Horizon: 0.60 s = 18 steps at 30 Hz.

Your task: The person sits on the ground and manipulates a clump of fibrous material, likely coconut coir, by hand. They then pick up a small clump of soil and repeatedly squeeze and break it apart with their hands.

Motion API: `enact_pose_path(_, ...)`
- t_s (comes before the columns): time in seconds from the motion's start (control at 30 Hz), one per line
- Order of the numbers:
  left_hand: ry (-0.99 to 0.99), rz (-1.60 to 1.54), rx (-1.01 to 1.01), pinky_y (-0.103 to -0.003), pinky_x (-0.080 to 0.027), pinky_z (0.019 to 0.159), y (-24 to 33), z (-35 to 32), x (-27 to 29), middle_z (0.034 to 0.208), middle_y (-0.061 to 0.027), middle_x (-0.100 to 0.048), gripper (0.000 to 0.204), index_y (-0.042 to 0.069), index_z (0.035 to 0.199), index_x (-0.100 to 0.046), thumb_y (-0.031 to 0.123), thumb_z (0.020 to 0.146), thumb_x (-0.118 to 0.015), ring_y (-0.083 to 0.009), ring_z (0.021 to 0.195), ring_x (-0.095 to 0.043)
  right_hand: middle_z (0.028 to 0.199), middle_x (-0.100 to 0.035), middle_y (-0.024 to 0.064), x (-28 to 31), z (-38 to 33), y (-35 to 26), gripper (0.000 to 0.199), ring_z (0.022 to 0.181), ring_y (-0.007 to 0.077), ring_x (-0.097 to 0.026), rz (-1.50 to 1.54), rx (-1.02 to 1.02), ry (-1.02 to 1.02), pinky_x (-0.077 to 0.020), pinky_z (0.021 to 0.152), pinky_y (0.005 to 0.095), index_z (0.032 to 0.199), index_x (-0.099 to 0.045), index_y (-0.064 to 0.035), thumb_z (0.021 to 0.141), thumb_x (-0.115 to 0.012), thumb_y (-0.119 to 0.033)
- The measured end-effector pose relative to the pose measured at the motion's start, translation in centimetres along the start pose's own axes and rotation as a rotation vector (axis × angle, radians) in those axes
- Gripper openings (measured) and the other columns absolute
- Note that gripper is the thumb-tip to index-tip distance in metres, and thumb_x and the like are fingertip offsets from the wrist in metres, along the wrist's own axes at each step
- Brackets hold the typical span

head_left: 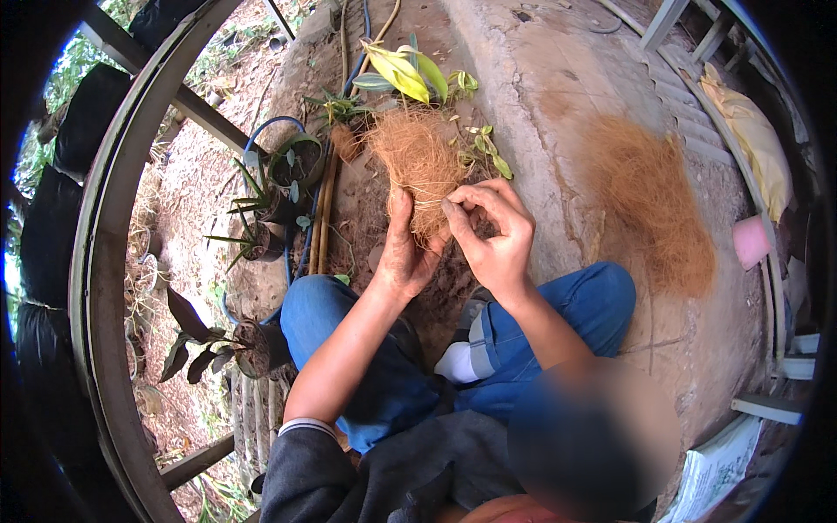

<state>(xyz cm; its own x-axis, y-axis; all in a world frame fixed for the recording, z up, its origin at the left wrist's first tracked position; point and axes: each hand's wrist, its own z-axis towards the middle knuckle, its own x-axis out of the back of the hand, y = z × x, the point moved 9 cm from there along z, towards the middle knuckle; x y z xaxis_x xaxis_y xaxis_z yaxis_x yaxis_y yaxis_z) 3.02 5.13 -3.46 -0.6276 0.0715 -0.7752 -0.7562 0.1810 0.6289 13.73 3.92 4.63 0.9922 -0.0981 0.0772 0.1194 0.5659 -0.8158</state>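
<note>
Look, the left hand (pixel 406 261) cups a fibre bundle (pixel 417 148), the right hand (pixel 499 231) pinches its side; a bag (pixel 719 469) bears blurry print.

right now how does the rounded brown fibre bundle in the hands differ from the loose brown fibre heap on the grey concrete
Pose: the rounded brown fibre bundle is held in the left hand; the loose brown fibre heap lies on the grey concrete. Shape: the bundle is compact; the heap is spread out. Size: the heap looks larger than the bundle in this view. Both are tangled, thin brown strands.
</note>
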Motion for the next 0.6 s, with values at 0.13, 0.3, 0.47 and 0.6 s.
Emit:
enact_pose_path(0.13, 0.056, 0.047, 0.021, -0.035, -0.041, 0.097, 0.0, -0.2, 0.4, 0.122, -0.0049, -0.049, 0.064, 0.013, 0.128, -0.038, 0.055, 0.082, -0.054, -0.0177, 0.112, -0.049, 0.082, -0.058, 0.0054, 0.2, 0.1, 0.5, 0.014, 0.069, 0.0109, -0.059, 0.007, -0.009, 0.014, -0.0457, 0.052, 0.0216, 0.084, -0.063, -0.0016, 0.071, -0.066, 0.003)
enact_pose_path(0.3, 0.161, 0.023, -0.045, -0.032, -0.047, 0.090, 1.4, -0.5, -0.2, 0.119, -0.0052, -0.051, 0.057, 0.012, 0.127, -0.038, 0.048, 0.085, -0.055, -0.0161, 0.109, -0.051, 0.082, -0.057, 0.0060, 1.2, 0.6, -0.8, 0.017, 0.069, 0.0130, -0.059, -0.103, 0.131, 0.029, -0.0471, 0.054, 0.0222, 0.083, -0.065, -0.0021, 0.068, -0.066, 0.006)
enact_pose_path(0.47, 0.195, 0.044, -0.005, -0.030, -0.047, 0.087, 1.0, -0.3, 1.2, 0.120, -0.0033, -0.050, 0.057, 0.014, 0.127, -0.038, 0.048, 0.086, -0.054, -0.0142, 0.107, -0.051, 0.077, -0.056, 0.0075, 0.3, 0.3, -2.3, 0.023, 0.064, 0.0160, -0.057, -0.269, 0.371, -0.040, -0.0466, 0.054, 0.0241, 0.083, -0.069, -0.0030, 0.062, -0.071, 0.007)
enact_pose_path(0.6, 0.188, 0.048, 0.032, -0.029, -0.045, 0.086, 0.9, -0.6, 0.4, 0.120, -0.0017, -0.049, 0.057, 0.014, 0.128, -0.038, 0.049, 0.086, -0.053, -0.0130, 0.107, -0.050, 0.077, -0.055, 0.0060, 0.0, 0.0, -1.5, 0.023, 0.068, 0.0202, -0.057, -0.337, 0.386, -0.039, -0.0479, 0.057, 0.0304, 0.082, -0.067, -0.0065, 0.061, -0.072, 0.001)
